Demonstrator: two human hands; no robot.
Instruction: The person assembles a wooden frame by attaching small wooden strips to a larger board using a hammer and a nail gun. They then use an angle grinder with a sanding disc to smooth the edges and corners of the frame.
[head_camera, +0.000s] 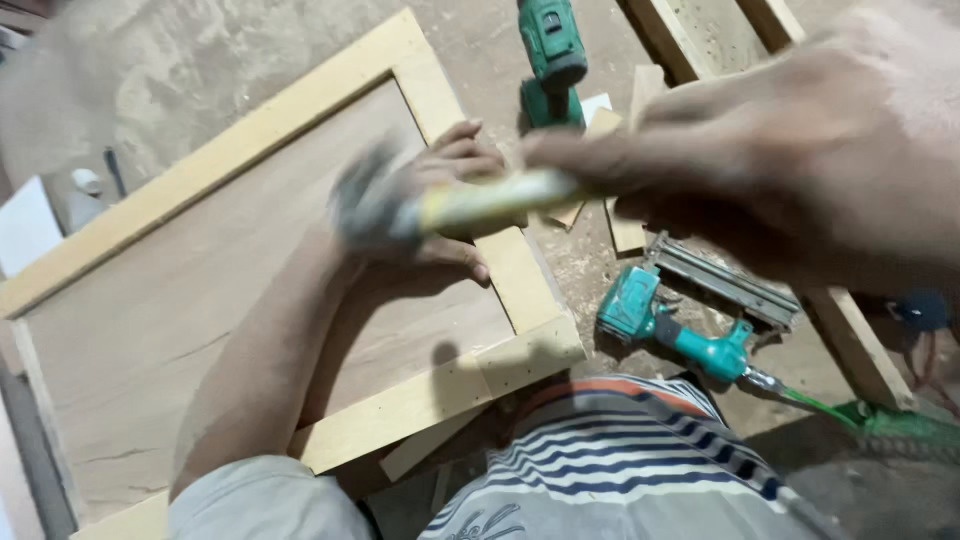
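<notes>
**Hammer over a framed panel**

While the framed wooden panel (200, 300) takes up most of the dusty floor, everything else sits around it. Its pale frame rails enclose a brown sheet, and the person crouches at its near corner, probably so both hands can reach the right-hand rail.

Above that rail, the right hand (800, 150) is clenched round the yellowish handle of a hammer (460, 205), whose blurred dark head hangs over the panel's inner edge; the blur suggests a swing. Under the hammer, the left hand (455, 200) rests on the rail with fingers curled; it seems to steady the frame or pinch something small there, though I cannot tell if it holds anything.

Just right of the panel's near corner lies a teal nail gun (680, 325) with a green hose. Beyond the far corner lies a green drill (552, 55), beside loose wood offcuts (625, 230), all within reach.
</notes>
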